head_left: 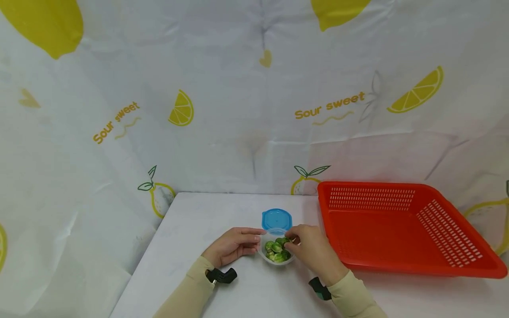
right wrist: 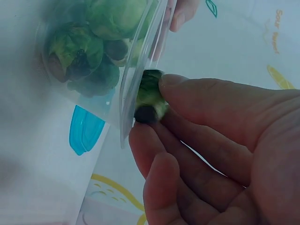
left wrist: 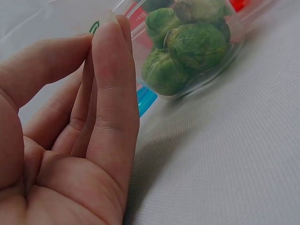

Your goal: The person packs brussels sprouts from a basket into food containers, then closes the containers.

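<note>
A clear plastic container [head_left: 277, 262] with several green Brussels sprouts [head_left: 277, 247] in it stands on the white table. At its left side is my left hand [head_left: 237, 245], thumb and fingers pinching near the rim; part of that contact is hidden in the left wrist view [left wrist: 105, 93]. My right hand [head_left: 314, 247] pinches one Brussels sprout [right wrist: 149, 96] between thumb and fingers at the container's right rim. The right wrist view shows this sprout at the container's edge, its dark cut end toward the fingers. A blue lid [head_left: 277, 219] lies just behind the container.
A large red plastic basket [head_left: 370, 260] with slotted walls stands on the right of the table, close to my right hand. Behind the white table [head_left: 222, 212] hangs a white cloth [head_left: 238, 88] printed with lemons.
</note>
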A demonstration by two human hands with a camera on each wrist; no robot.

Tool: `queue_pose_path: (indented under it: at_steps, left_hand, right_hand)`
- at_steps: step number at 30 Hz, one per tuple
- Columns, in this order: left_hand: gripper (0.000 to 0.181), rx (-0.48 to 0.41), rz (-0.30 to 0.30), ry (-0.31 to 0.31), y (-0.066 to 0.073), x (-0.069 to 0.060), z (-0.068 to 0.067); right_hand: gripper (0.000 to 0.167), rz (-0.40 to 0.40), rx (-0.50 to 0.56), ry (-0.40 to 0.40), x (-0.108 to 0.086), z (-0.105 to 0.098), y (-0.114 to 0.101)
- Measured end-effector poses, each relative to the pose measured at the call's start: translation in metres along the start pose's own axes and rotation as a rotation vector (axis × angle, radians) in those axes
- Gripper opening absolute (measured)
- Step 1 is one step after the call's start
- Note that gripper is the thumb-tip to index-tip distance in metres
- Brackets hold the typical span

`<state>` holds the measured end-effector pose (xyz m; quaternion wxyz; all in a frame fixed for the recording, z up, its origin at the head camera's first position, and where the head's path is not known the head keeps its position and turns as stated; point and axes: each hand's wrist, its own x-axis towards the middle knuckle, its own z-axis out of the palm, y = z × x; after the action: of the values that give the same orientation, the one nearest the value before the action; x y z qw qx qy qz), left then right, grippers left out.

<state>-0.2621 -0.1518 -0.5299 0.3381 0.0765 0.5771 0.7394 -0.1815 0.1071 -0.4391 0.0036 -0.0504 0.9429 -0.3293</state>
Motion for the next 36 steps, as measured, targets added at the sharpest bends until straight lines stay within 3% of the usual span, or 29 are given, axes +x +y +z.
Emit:
queue_pose_path:
  at_steps: [13,17,21,25,30,36]
  left_hand:
    - [0.047,-0.002,0.003,-0.008,0.001,0.001,-0.001]
    - [0.043,0.065,0.012,-0.006,0.004,0.002,0.000]
    - [0.039,0.175,0.027,0.054,0.014,0.005,-0.001]
    - [0.044,0.258,0.035,0.154,0.029,0.014,-0.003]
    - [0.045,0.299,0.029,0.236,0.044,0.029,-0.001]
    - [0.040,0.298,0.023,0.293,0.048,0.041,0.002]
  right_hand:
    - [0.016,-0.054,-0.055,0.069,0.004,0.003,-0.005]
    - [0.019,-0.070,-0.013,0.103,0.011,0.004,-0.007]
    - [0.025,-0.039,0.070,0.157,0.023,0.006,-0.006]
    - [0.036,0.055,0.150,0.183,0.032,0.011,0.000]
    - [0.045,0.127,0.182,0.193,0.037,0.018,0.017]
    - [0.049,0.159,0.176,0.187,0.041,0.022,0.029]
